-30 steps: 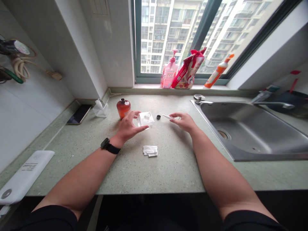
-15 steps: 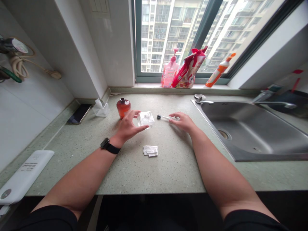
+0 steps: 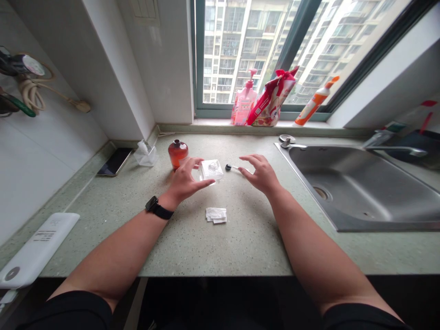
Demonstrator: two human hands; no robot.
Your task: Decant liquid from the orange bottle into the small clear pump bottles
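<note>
My left hand (image 3: pixel 187 181) grips a clear square container (image 3: pixel 211 170) between thumb and fingers, with a round shape visible in its top. My right hand (image 3: pixel 263 174) is open, thumb and fingers apart, over the stem of a dropper with a black cap (image 3: pixel 228 167). That dropper lies on the counter just right of the container; the far end of its stem is hidden by the hand. Behind my left fingers stands an uncapped amber bottle (image 3: pixel 178 154). A folded white tissue (image 3: pixel 216 215) lies nearer to me.
A steel sink (image 3: pixel 357 220) is set in the counter (image 3: pixel 220 256) at right. At left are a phone (image 3: pixel 115 162), a small clear box with plastic film (image 3: pixel 145 155) and a white power bank (image 3: pixel 39 250). A pump bottle (image 3: pixel 244 104), red bag (image 3: pixel 273 98) and orange-white bottle (image 3: pixel 312 103) line the sill.
My right hand has let go of the dropper and its fingers have spread and lifted away. The dropper stays on the counter. My left hand still holds the container.
</note>
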